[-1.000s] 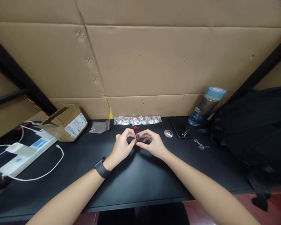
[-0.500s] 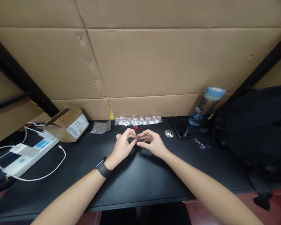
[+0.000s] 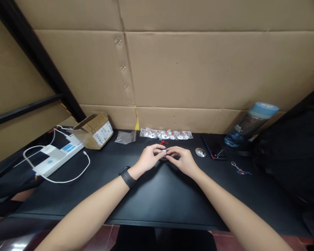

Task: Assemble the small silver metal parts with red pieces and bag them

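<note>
My left hand [image 3: 149, 159] and my right hand [image 3: 183, 161] meet fingertip to fingertip over the middle of the black table. Between them is a small shiny silver piece [image 3: 164, 152], mostly covered by fingers, with a bit of dark red by the right fingertips. Both hands are closed in a pinch on it, low over the tabletop. Just beyond the fingers lies a red cord [image 3: 164, 142]. A row of clear packets [image 3: 166, 134] with silver discs and red bits stretches behind it. Right of my right hand rests a loose round silver disc [image 3: 200, 152].
At left are an open cardboard box [image 3: 102, 134], a white power strip [image 3: 57, 160] with cables, and a clear plastic bag [image 3: 125, 137]. To the right lie a phone [image 3: 211, 144], a keychain [image 3: 242, 172], a water bottle [image 3: 247, 127] and a black backpack [image 3: 290, 150].
The view has turned left, so everything sits further right in the picture. The silver piece, seen edge-on before, now shows a brighter face between my fingers.
</note>
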Motion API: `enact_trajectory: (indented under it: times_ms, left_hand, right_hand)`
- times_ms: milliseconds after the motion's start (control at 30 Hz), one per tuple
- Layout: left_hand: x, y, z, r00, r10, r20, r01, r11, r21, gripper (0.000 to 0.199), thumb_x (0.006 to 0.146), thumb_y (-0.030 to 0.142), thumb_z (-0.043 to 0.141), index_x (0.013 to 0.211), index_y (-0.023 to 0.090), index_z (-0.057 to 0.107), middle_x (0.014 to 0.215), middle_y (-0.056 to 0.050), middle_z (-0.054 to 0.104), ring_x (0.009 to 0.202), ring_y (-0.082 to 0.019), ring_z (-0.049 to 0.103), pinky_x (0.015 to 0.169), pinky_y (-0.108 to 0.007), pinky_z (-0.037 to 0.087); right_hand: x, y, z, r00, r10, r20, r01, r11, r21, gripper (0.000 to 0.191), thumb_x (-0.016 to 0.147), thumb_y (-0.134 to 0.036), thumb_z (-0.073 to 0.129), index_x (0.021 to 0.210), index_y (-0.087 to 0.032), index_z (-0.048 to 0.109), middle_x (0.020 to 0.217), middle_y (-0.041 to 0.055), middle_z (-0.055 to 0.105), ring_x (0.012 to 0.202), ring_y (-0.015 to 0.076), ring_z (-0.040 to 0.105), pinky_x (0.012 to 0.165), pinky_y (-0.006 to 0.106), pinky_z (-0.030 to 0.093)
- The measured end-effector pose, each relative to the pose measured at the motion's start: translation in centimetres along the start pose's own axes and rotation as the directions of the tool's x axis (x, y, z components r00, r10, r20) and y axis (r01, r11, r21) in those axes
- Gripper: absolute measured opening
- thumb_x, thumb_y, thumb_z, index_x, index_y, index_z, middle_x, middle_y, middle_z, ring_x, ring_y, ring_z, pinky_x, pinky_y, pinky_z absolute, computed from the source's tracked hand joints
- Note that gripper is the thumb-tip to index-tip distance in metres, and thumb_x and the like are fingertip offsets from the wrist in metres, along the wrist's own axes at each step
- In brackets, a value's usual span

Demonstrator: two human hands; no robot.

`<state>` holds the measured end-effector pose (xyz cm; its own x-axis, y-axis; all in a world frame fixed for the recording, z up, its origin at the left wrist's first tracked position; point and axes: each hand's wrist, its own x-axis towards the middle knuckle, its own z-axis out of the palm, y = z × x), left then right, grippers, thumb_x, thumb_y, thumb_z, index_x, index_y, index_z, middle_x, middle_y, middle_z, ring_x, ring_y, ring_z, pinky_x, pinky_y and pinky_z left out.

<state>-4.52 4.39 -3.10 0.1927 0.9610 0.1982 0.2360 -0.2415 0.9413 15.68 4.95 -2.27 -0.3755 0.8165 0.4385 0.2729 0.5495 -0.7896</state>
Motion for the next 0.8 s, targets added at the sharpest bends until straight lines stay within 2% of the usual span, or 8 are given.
enact_trajectory:
  times_ms: [133,200,300,367,433,500,633,800]
  left_hand:
    - [-0.2,0.0,0.3,0.999,-0.041,-0.024,0.04,0.998,-0.038,0.031,0.085,0.036,0.072,0.112,0.022,0.064,0.089,-0.006,0.078,0.085,-0.023,0.075,0.083,-0.036,0.056]
    - [-0.4,0.6,0.3,0.998,-0.009,-0.057,0.008,1.0,-0.009,0.027,0.087,0.035,0.069,0.11,0.023,0.061,0.09,-0.005,0.077,0.086,-0.021,0.073,0.084,-0.035,0.054]
    - [-0.7,2.1,-0.1,0.983,0.166,-0.073,-0.146,0.963,0.227,0.018,0.092,0.033,0.062,0.107,0.025,0.065,0.104,-0.005,0.073,0.101,-0.021,0.066,0.092,-0.037,0.048]
    - [-0.9,2.9,-0.4,0.964,0.268,-0.004,-0.242,0.877,0.415,0.016,0.092,0.032,0.063,0.105,0.026,0.069,0.11,-0.005,0.07,0.108,-0.023,0.06,0.096,-0.039,0.042]
    - [-1.1,3.2,-0.6,0.948,0.31,0.074,-0.301,0.798,0.522,0.015,0.091,0.03,0.064,0.105,0.027,0.071,0.109,-0.005,0.069,0.109,-0.023,0.057,0.096,-0.039,0.036]
    - [-1.2,3.1,-0.6,0.938,0.33,0.105,-0.331,0.765,0.552,0.012,0.092,0.027,0.064,0.101,0.027,0.072,0.106,-0.004,0.07,0.108,-0.023,0.056,0.093,-0.038,0.033]
    - [-1.1,2.7,-0.3,0.937,0.337,0.095,-0.332,0.767,0.549,0.009,0.094,0.027,0.062,0.093,0.026,0.071,0.099,-0.003,0.073,0.103,-0.022,0.057,0.089,-0.038,0.028]
    - [-1.0,2.6,-0.1,0.96,0.28,0.025,-0.24,0.77,0.591,0.014,0.094,0.035,0.061,0.093,0.024,0.07,0.095,-0.003,0.074,0.098,-0.023,0.058,0.087,-0.038,0.028]
  right_hand:
    - [-0.1,0.6,0.4,0.993,0.103,0.054,-0.109,0.987,0.114,0.02,0.084,-0.04,0.071,0.093,-0.021,0.072,0.097,0.0072,0.076,0.085,0.0231,0.075,0.082,0.039,0.063]
    - [0.0,1.0,0.4,0.981,0.185,0.064,-0.194,0.957,0.214,0.027,0.082,-0.043,0.074,0.094,-0.02,0.07,0.091,0.0074,0.076,0.083,0.0244,0.076,0.082,0.04,0.063]
    - [0.2,1.3,0.1,0.967,0.254,0.02,-0.248,0.923,0.295,0.034,0.075,-0.047,0.081,0.09,-0.019,0.068,0.088,0.0073,0.075,0.081,0.0247,0.075,0.08,0.039,0.063]
    - [0.3,1.3,-0.1,0.963,0.27,-0.007,-0.254,0.914,0.315,0.037,0.071,-0.047,0.083,0.089,-0.019,0.067,0.087,0.0066,0.074,0.078,0.0233,0.075,0.075,0.037,0.063]
    - [0.3,1.1,-0.1,0.962,0.274,-0.01,-0.256,0.912,0.321,0.039,0.07,-0.048,0.084,0.089,-0.018,0.066,0.085,0.0062,0.073,0.073,0.0221,0.074,0.068,0.035,0.062]
    - [0.3,0.9,0.0,0.964,0.267,-0.003,-0.252,0.913,0.32,0.039,0.071,-0.049,0.083,0.089,-0.019,0.065,0.084,0.0062,0.073,0.071,0.0221,0.073,0.064,0.034,0.061]
    - [0.2,0.5,0.1,0.966,0.258,-0.005,-0.243,0.917,0.315,0.038,0.073,-0.05,0.081,0.088,-0.019,0.065,0.081,0.006,0.073,0.07,0.0226,0.073,0.062,0.033,0.06]
    - [0.2,0.6,0.0,0.962,0.272,-0.022,-0.257,0.931,0.26,0.036,0.073,-0.049,0.08,0.087,-0.019,0.066,0.076,0.0051,0.073,0.063,0.0202,0.07,0.057,0.031,0.056]
